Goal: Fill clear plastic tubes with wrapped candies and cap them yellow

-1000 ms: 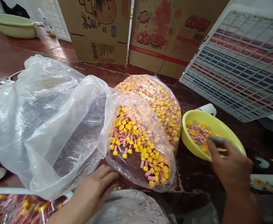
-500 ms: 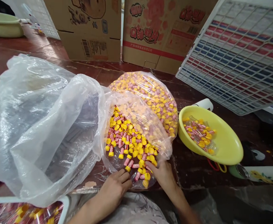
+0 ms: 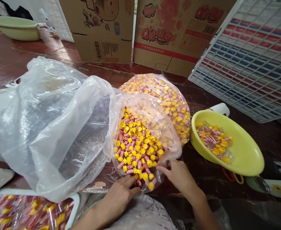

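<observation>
A clear plastic bag (image 3: 158,118) lies with its mouth toward me, and small red-and-white patterned pieces with yellow caps (image 3: 136,150) spill to its opening. My left hand (image 3: 122,195) is at the near left of the pile, its fingers curled together against the pieces. What those fingers hold, if anything, is hidden. At the right of the opening, my right hand (image 3: 180,175) is closed on the bag's edge, thumb toward the pieces. Behind lies another clear bag (image 3: 176,108) full of the same pieces.
A yellow basin (image 3: 245,147) at right holds small packed bags of pieces. A large whitish plastic sack (image 3: 58,127) gapes at left. A white basket (image 3: 76,204) of packed bags stands near left. Cardboard boxes (image 3: 178,38) and a white grid crate (image 3: 241,64) stand behind.
The view has shifted, so most things sit further right. The loose pieces have heaped closer together by the bag's mouth. My right hand has drawn back from among them to the bag's edge.
</observation>
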`<control>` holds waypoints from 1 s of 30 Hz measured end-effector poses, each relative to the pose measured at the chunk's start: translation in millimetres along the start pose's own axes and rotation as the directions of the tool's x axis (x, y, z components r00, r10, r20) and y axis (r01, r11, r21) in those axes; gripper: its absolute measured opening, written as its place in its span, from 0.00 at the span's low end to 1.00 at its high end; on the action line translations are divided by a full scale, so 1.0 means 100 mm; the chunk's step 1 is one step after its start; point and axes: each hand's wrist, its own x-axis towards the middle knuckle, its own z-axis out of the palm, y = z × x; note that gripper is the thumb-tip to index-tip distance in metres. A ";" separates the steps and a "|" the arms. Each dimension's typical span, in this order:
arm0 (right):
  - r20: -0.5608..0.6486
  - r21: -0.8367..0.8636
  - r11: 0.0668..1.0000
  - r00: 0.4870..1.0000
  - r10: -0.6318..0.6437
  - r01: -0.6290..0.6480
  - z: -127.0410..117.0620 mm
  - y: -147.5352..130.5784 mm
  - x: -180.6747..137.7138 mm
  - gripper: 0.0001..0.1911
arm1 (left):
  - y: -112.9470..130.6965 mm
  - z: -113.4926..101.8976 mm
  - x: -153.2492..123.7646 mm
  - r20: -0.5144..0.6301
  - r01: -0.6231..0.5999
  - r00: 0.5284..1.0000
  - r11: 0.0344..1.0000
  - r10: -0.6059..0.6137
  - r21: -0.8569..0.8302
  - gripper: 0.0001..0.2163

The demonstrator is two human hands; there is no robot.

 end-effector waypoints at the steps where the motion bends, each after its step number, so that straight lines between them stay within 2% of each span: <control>1: 0.002 -0.052 0.999 1.000 -0.013 0.013 -0.07 0.06 -0.09 0.14 | 0.00 0.00 -0.02 0.017 0.010 1.000 1.000 -0.010 -0.012 0.09; 4: -0.124 -0.030 0.988 0.980 -0.155 0.152 -0.20 0.04 -0.28 0.12 | 0.03 -0.03 -0.05 0.056 0.028 0.998 0.999 -0.025 -0.047 0.08; 6: -0.187 0.054 0.936 0.924 -0.334 0.349 -0.18 -0.13 -0.34 0.09 | 0.06 -0.10 -0.07 0.063 0.030 0.998 0.996 -0.025 -0.080 0.09; 8: -0.165 0.087 0.848 0.847 -0.505 0.523 -0.07 -0.35 -0.33 0.04 | 0.06 -0.24 -0.10 0.057 0.028 0.998 0.992 -0.021 -0.126 0.10; 11: -0.112 -0.017 0.782 0.776 -0.621 0.623 0.19 -0.60 -0.27 0.11 | -0.08 -0.55 -0.20 -0.048 0.060 0.996 0.983 -0.070 -0.176 0.12; 13: -0.118 -0.091 0.769 0.760 -0.639 0.633 0.36 -0.66 -0.21 0.12 | -0.29 -0.77 -0.31 -0.194 0.202 0.956 0.973 -0.220 -0.109 0.14; 14: -0.120 -0.112 0.762 0.752 -0.648 0.638 0.43 -0.67 -0.18 0.12 | -0.42 -0.88 -0.36 -0.270 0.323 0.907 0.945 -0.323 -0.046 0.14; 16: -0.102 -0.124 0.750 0.743 -0.661 0.650 0.53 -0.67 -0.14 0.14 | -0.70 -1.06 -0.43 -0.402 0.566 0.769 0.822 -0.497 0.068 0.13; 17: -0.093 -0.121 0.749 0.744 -0.661 0.651 0.56 -0.68 -0.12 0.15 | -0.83 -1.14 -0.42 -0.448 0.642 0.711 0.760 -0.542 0.101 0.13; 18: -0.098 -0.113 0.759 0.753 -0.651 0.641 0.57 -0.68 -0.12 0.16 | -0.96 -1.20 -0.39 -0.478 0.685 0.675 0.719 -0.563 0.120 0.14; 19: -0.113 -0.099 0.775 0.767 -0.632 0.624 0.58 -0.69 -0.12 0.17 | -1.06 -1.24 -0.33 -0.497 0.700 0.658 0.702 -0.565 0.129 0.15; 22: -0.197 -0.032 0.823 0.804 -0.562 0.567 0.59 -0.71 -0.13 0.14 | -1.29 -1.32 -0.03 -0.527 0.691 0.659 0.708 -0.536 0.144 0.19; 25: -0.313 0.062 0.818 0.790 -0.528 0.571 0.56 -0.65 -0.12 0.09 | -1.40 -1.36 0.19 -0.533 0.688 0.660 0.712 -0.530 0.144 0.16; 28: -0.454 0.179 0.779 0.753 -0.477 0.601 0.41 -0.55 -0.10 0.03 | -1.37 -1.35 0.17 -0.526 0.657 0.678 0.745 -0.514 0.117 0.13; 30: -0.494 0.270 0.751 0.756 -0.429 0.603 0.27 -0.53 -0.09 0.01 | -1.25 -1.30 0.03 -0.511 0.614 0.707 0.783 -0.489 0.099 0.12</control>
